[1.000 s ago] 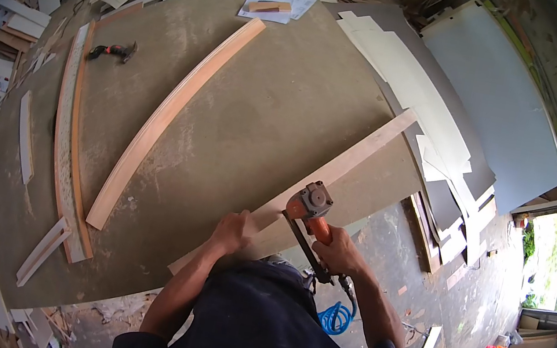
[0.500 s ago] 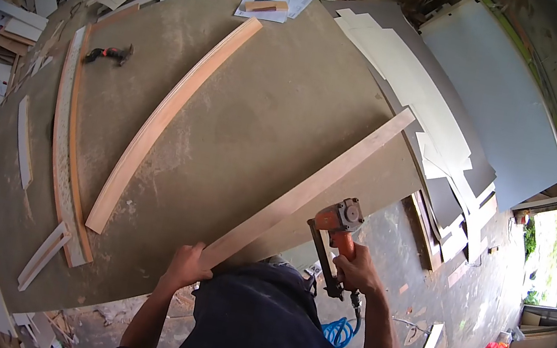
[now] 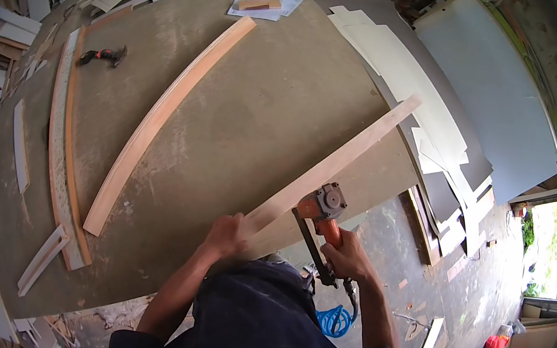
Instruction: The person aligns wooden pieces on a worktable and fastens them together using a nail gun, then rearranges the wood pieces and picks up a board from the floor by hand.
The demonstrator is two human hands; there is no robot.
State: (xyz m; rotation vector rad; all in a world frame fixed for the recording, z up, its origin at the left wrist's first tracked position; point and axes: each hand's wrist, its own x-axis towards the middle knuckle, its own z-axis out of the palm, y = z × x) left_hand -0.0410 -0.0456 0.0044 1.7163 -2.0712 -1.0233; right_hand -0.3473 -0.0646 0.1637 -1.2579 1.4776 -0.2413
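Observation:
My right hand (image 3: 348, 255) is wrapped round the handle of an orange pneumatic nail gun (image 3: 323, 206), whose nose and magazine point down toward the front of the table. A blue coiled air hose (image 3: 334, 321) hangs below the gun. With my left hand (image 3: 230, 237) I grip the near end of a long straight wooden strip (image 3: 341, 159), which slants away to the right across the table. The strip's far end looks blurred. Left of it, a wooden batten (image 3: 166, 128) lies on the brown tabletop (image 3: 261, 104).
A hammer (image 3: 103, 55) lies near a curved strip (image 3: 61, 136) at the left. Papers (image 3: 272, 0) with a small wood block (image 3: 259, 4) are at the far edge. White sheets (image 3: 394, 68) and a large grey panel (image 3: 491, 85) stand along the right.
My left hand has moved right and slightly up, with the strip's near end. The nail gun in my right hand has shifted left and up, closer to the strip.

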